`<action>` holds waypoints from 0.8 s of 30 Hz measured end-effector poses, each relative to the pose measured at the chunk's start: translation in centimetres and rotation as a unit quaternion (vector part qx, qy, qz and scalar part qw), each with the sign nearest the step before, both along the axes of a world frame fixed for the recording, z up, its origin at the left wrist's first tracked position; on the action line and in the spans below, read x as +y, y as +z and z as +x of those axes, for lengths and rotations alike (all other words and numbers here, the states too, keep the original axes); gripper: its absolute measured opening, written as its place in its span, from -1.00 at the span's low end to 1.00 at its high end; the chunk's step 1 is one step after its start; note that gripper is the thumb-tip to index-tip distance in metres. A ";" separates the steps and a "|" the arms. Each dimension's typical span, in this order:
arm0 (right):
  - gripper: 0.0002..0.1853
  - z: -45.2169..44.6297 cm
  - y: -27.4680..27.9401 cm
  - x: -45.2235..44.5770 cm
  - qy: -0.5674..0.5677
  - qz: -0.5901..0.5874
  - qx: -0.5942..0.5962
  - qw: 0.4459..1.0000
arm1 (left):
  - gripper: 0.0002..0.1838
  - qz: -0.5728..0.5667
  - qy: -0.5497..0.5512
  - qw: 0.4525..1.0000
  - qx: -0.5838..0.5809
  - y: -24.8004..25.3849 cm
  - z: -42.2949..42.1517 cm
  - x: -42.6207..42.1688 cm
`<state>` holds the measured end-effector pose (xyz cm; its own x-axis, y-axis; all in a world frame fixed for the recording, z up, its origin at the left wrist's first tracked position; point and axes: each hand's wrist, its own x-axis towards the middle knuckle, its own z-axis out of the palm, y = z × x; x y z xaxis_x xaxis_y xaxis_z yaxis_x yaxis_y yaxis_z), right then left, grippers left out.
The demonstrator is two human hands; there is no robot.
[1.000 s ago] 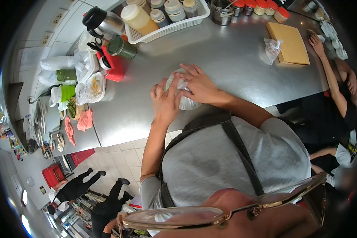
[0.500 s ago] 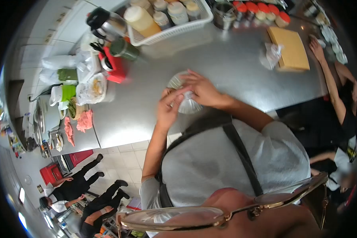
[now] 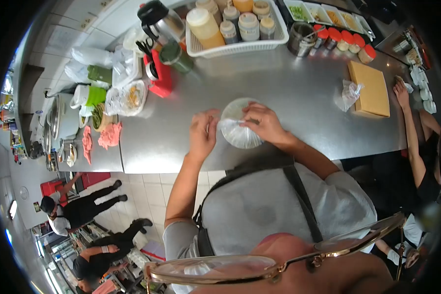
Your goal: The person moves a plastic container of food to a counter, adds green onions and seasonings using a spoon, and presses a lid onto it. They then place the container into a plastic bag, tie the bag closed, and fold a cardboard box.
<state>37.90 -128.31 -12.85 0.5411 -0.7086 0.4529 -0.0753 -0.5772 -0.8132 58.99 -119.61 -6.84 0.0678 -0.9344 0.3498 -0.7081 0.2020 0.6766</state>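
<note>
I count one left hand (image 3: 202, 133) and one right hand (image 3: 266, 125) on the person before me, and one round plastic-wrapped container (image 3: 245, 139). Along the counter are five red-lidded jars (image 3: 344, 41), one wide dark jar (image 3: 301, 41), one white basket (image 3: 239, 49) of at least seven bottles (image 3: 249, 28), one steel flask (image 3: 166, 24), one tan box (image 3: 370, 90) and two pink cloths (image 3: 110, 136). Two people (image 3: 85, 208) in black trousers are across the floor.

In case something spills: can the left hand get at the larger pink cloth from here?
Probably yes: bare steel counter lies between the left hand and the larger pink cloth, though that hand may first have to let go of the clear plastic.
</note>
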 end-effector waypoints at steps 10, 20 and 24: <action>-0.90 0.1 0.0 -0.6 0.012 0.024 0.031 0.999 | -0.60 0.089 -0.199 0.963 0.160 2.5 -3.5 0.2; -0.90 0.1 0.6 -0.3 0.013 -0.004 0.061 0.998 | -0.60 0.202 -0.112 0.970 0.072 0.4 -3.1 -0.4; -0.87 0.1 -0.4 -0.7 0.023 0.014 0.042 0.999 | -0.70 0.259 -0.154 0.853 0.425 -1.3 -2.4 0.0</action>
